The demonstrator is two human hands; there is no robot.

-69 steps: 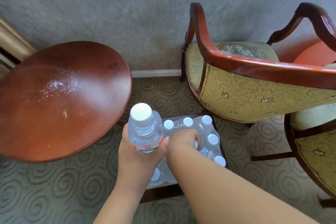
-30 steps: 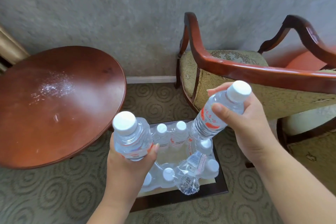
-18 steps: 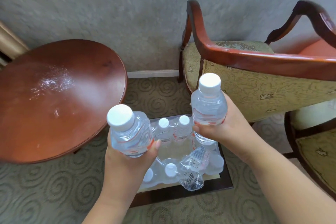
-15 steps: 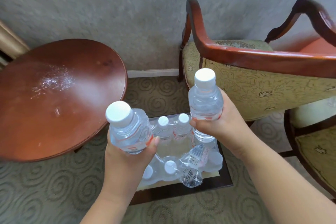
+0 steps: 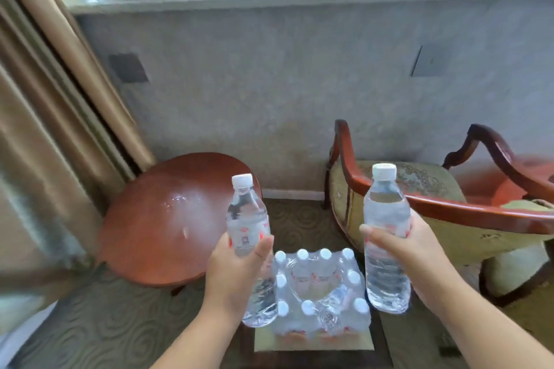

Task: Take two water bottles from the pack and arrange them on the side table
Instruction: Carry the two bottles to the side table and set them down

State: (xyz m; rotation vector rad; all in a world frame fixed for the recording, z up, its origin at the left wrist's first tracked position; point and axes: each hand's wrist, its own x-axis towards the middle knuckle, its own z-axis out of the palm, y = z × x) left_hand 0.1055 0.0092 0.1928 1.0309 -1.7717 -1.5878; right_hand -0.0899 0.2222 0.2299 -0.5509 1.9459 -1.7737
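Raised: both bottles now upright | left hand [image 5: 236, 272] grips left bottle [image 5: 248, 237] | right hand [image 5: 410, 257] grips right bottle [image 5: 385, 225]

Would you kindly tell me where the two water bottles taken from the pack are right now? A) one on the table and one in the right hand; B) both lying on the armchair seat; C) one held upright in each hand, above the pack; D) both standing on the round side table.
C: the left hand grips one bottle and the right hand the other bottle, both upright, with nothing standing on the side table.
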